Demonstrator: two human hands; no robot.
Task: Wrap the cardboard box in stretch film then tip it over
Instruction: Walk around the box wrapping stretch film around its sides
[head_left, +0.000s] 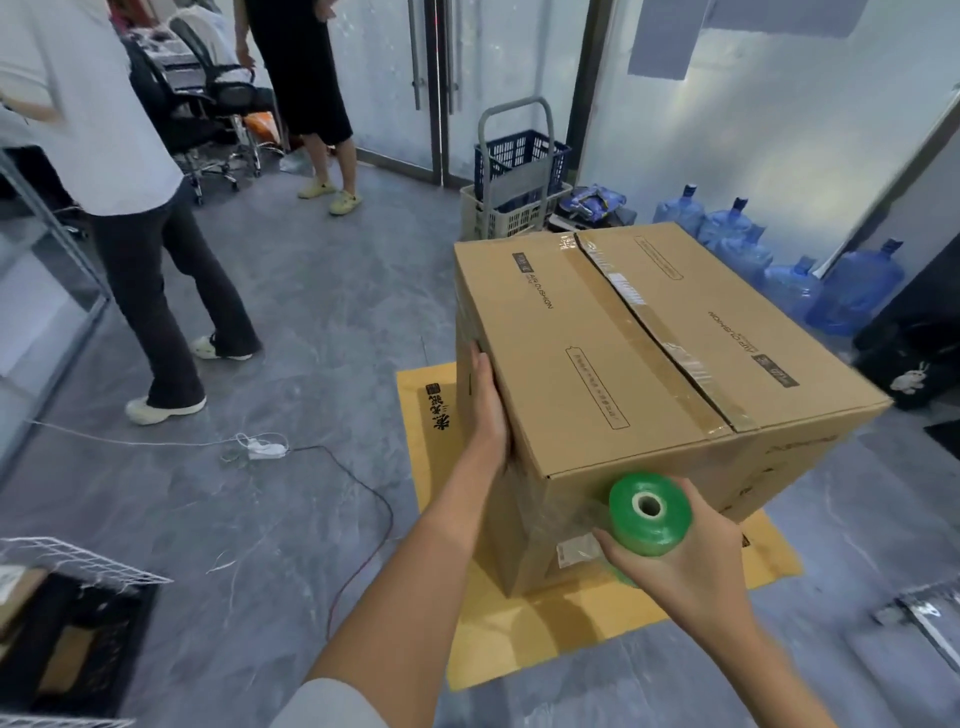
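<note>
A large taped cardboard box (613, 332) stands upright on a flattened yellow-brown cardboard sheet (519, 639) on the floor. My left hand (488, 410) lies flat against the box's left side near its top edge, fingers straight. My right hand (675, 556) grips a green roll of stretch film (649, 514) close to the box's near face. Clear film runs from the roll across the lower part of that near face and around the near left corner.
Two people stand at the left (150, 218) and the back (311, 93). A power strip with cables (265, 447) lies on the grey floor. Stacked crates on a trolley (519, 176) and several blue water jugs (810, 270) stand behind the box. A wire basket (72, 566) is at lower left.
</note>
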